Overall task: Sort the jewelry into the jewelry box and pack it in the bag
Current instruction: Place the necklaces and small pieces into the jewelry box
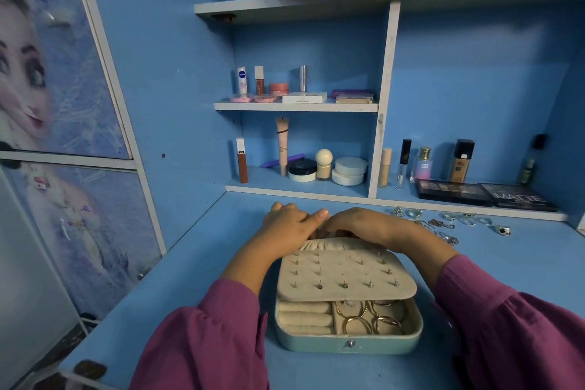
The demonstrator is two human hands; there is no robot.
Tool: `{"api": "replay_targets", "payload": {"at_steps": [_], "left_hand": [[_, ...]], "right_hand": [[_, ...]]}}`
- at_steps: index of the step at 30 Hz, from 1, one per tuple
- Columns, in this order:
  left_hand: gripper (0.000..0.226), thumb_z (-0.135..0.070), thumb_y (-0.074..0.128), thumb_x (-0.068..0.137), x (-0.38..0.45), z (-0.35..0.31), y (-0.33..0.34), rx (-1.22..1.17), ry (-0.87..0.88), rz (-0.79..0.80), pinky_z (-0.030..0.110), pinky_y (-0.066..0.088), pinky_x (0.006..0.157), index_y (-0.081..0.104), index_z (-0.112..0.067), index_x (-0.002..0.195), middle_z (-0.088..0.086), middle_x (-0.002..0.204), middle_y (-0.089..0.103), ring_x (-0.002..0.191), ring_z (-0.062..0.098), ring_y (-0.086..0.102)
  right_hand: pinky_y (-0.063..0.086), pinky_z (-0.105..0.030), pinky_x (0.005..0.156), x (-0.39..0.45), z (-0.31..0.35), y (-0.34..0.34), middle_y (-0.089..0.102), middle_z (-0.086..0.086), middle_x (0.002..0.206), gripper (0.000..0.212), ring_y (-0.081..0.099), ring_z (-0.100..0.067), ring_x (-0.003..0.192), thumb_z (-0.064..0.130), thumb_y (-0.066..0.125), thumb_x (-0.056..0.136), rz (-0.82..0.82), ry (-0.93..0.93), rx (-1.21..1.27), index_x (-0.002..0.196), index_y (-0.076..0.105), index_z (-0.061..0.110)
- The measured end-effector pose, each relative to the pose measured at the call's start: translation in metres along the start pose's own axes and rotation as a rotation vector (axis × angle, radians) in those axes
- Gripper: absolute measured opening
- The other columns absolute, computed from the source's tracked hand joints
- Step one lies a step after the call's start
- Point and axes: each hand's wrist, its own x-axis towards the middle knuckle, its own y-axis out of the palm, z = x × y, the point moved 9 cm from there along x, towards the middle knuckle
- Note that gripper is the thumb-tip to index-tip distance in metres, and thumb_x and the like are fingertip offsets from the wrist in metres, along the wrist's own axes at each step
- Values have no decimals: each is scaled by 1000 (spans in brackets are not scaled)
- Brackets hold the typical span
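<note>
Both grips sit at the far edge of the open jewelry box (348, 339): the left hand (286, 225) lies flat with fingers straight and pressed together, pointing right, while the right hand (357, 225) arches over the gathered cream pocket (329, 244), its fingertips hidden, so whether it pinches anything cannot be told. Just below the hands a cream earring panel (345, 275) studded with small posts lies over the pale green box, and gold rings (367, 317) fill the compartment near the front wall, beside padded rolls (305, 315). Magenta sleeves (221, 336) flank the box on the blue tabletop (190, 279). On the middle shelf a white tube (242, 81) reads NIVEA; farther right a small bottle (423, 165) shows "SB", and a dark palette (519, 197) reads MATTE. Loose silver jewelry (449, 225) lies on the tabletop right of the hands, near the shelf's lip. Bare tabletop stretches left of the box toward the cabinet door (63, 104).
</note>
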Motion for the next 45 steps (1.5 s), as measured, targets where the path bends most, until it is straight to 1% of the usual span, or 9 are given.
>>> {"api": "replay_targets", "payload": {"at_steps": [5, 10, 13, 17, 20, 25, 38, 41, 45], "left_hand": [[63, -62, 27, 94, 2, 0, 5, -39, -14, 4, 38, 41, 88, 60, -21, 59, 8, 79, 62, 104, 21, 43], [63, -57, 27, 96, -1, -3, -3, -118, 0, -89, 40, 38, 96, 64, -21, 62, 1, 81, 63, 108, 20, 43], [56, -54, 33, 97, -2, 6, -14, -296, -19, -213, 46, 42, 96, 62, -23, 61, -2, 75, 63, 100, 24, 52], [52, -50, 37, 97, 1, 14, -15, -421, -49, -260, 51, 46, 91, 62, -24, 60, -2, 63, 56, 86, 24, 55], [50, -49, 38, 97, 2, 15, -15, -444, -58, -265, 47, 46, 92, 64, -23, 63, 1, 65, 60, 85, 21, 56], [48, -46, 38, 98, 0, 12, -16, -436, -41, -268, 35, 48, 83, 65, -20, 67, 14, 86, 68, 83, 21, 62], [46, -41, 41, 99, 1, 14, -20, -515, -75, -291, 29, 47, 78, 66, -18, 68, 5, 84, 69, 83, 17, 62], [44, -40, 42, 99, 1, 13, -23, -558, -82, -303, 27, 45, 77, 65, -18, 68, 2, 84, 68, 83, 15, 62], [38, -36, 40, 100, -1, 0, -31, -639, -51, -325, 16, 40, 67, 67, -10, 90, -10, 80, 61, 78, 2, 56]], "right_hand": [[44, -25, 83, -1, -1, 0, 67, 0, 98, 32, 60, -14, 93, 36, 44, 95, -2, 22, 22, 89, 72, 20], [47, -12, 62, -8, -2, -29, 68, 5, 75, 29, 59, -5, 68, 30, 51, 95, -185, -11, 107, 85, 74, 14], [45, -21, 65, -16, -15, -68, 70, 0, 80, 22, 56, -11, 70, 26, 58, 92, -383, -9, 122, 89, 75, 12], [53, -33, 74, -21, -48, -102, 71, -7, 91, 15, 63, -20, 81, 19, 65, 87, -519, 131, -107, 91, 74, 8], [56, -37, 81, -21, -74, -108, 72, -10, 92, 15, 66, -24, 84, 17, 71, 79, -514, 288, -278, 90, 75, 7], [56, -34, 76, -21, -86, -103, 68, -9, 91, 24, 64, -24, 82, 22, 76, 74, -483, 419, -463, 93, 72, 7], [56, -36, 77, -22, -86, -107, 68, -9, 91, 19, 64, -24, 82, 20, 67, 82, -519, 401, -485, 96, 71, 8], [55, -37, 83, -20, -89, -103, 69, -7, 95, 23, 64, -24, 86, 21, 75, 76, -465, 420, -495, 98, 73, 12], [55, -36, 82, -17, -90, -100, 70, -6, 94, 23, 64, -23, 85, 19, 75, 76, -441, 411, -496, 98, 74, 11]]}}
